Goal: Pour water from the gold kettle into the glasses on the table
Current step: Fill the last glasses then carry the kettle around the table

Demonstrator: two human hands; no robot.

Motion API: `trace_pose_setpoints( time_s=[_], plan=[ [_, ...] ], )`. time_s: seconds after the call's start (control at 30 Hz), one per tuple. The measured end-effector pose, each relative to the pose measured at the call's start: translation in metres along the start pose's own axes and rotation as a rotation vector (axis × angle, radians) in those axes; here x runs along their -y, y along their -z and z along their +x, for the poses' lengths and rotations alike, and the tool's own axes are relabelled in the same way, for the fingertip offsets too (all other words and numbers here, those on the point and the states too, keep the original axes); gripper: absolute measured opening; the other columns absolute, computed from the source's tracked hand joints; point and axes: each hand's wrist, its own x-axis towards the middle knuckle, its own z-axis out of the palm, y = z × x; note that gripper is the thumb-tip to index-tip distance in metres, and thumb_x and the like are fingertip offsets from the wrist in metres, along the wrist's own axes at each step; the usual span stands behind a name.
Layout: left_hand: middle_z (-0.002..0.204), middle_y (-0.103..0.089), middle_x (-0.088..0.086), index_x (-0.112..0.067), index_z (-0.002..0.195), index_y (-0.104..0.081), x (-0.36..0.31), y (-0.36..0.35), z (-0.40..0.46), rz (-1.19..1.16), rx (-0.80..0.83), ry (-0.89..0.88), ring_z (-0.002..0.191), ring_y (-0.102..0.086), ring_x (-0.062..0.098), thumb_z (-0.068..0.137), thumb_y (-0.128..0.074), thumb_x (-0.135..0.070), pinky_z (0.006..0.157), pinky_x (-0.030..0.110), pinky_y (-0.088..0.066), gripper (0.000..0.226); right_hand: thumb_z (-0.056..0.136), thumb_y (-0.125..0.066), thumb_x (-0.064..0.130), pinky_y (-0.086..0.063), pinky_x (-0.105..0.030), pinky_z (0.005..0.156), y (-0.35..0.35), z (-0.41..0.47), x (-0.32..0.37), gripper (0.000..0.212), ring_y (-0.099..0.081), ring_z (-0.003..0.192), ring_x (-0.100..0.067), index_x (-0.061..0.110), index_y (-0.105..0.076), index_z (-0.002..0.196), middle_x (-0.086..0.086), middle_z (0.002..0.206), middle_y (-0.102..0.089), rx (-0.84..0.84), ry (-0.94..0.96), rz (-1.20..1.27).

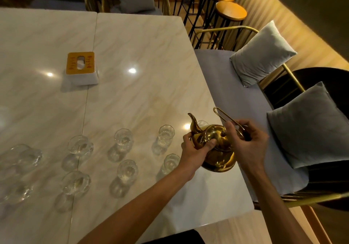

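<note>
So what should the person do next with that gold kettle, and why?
Probably lift the gold kettle and swing its spout over the nearest glass. The right hand grips the handle, the left hand steadies the body, and the spout points away from any glass, so nothing can pour yet.

Head view, steeply down over table [132,54].

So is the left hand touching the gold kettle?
Touching. The head view shows the left hand wrapped against the gold kettle just below the spout, thumb pressed on its shiny body, with no gap between them.
</note>
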Motion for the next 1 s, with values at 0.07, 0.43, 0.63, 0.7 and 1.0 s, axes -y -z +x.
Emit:
trace_pose_setpoints(
  time_s=[0.07, 0.43, 0.63, 0.7, 1.0],
  plan=[
    [0.146, -0.042, 0.0, -0.043, 0.14, -0.029, -0.003, -0.013, -0.001, 0.002, 0.007, -0.007, 0.128, -0.052, 0.023, 0.045, -0.08, -0.074, 0.099, 0.041, -0.055, 0.112, 0.088, -0.069, 0.045, -0.064, -0.033, 0.071, 0.012, 0.005, 0.001, 0.034, -0.073, 0.081, -0.014, 0.013, -0.071, 0.099, 0.0, 0.091, -0.073, -0.005, 0.023, 0.004],
    [0.15, -0.039, -0.003, -0.045, 0.141, -0.026, 0.008, -0.099, -0.007, -0.014, -0.012, -0.048, 0.132, -0.048, 0.022, 0.052, -0.078, -0.073, 0.094, 0.028, -0.053, 0.108, 0.089, -0.068, 0.043, -0.064, -0.033, 0.067, 0.09, 0.025, -0.041, 0.03, -0.073, 0.082, -0.015, 0.014, -0.069, 0.099, 0.002, 0.092, -0.072, 0.036, 0.093, 0.042],
    [0.144, -0.045, -0.004, -0.044, 0.139, -0.031, 0.039, -0.146, -0.012, -0.081, -0.083, -0.065, 0.127, -0.053, 0.02, 0.04, -0.08, -0.08, 0.101, 0.039, -0.053, 0.116, 0.088, -0.068, 0.039, -0.061, -0.027, 0.066, 0.13, 0.026, -0.075, 0.025, -0.071, 0.08, -0.013, 0.016, -0.069, 0.098, 0.013, 0.088, -0.069, 0.141, 0.117, 0.106],
    [0.143, -0.046, -0.003, -0.043, 0.137, -0.033, 0.051, -0.158, -0.012, -0.114, -0.103, -0.057, 0.125, -0.055, 0.021, 0.042, -0.083, -0.077, 0.099, 0.04, -0.055, 0.113, 0.088, -0.069, 0.039, -0.061, -0.027, 0.066, 0.14, 0.024, -0.085, 0.025, -0.072, 0.081, -0.013, 0.016, -0.068, 0.099, 0.012, 0.091, -0.07, 0.171, 0.122, 0.123],
    [0.142, -0.048, 0.002, -0.041, 0.135, -0.036, 0.092, -0.186, -0.026, -0.23, -0.145, -0.018, 0.123, -0.058, 0.025, 0.047, -0.088, -0.069, 0.1, 0.047, -0.054, 0.106, 0.085, -0.073, 0.028, -0.059, -0.018, 0.068, 0.159, 0.004, -0.109, 0.021, -0.072, 0.082, -0.006, 0.016, -0.07, 0.102, 0.011, 0.095, -0.072, 0.303, 0.075, 0.144]
  ],
)
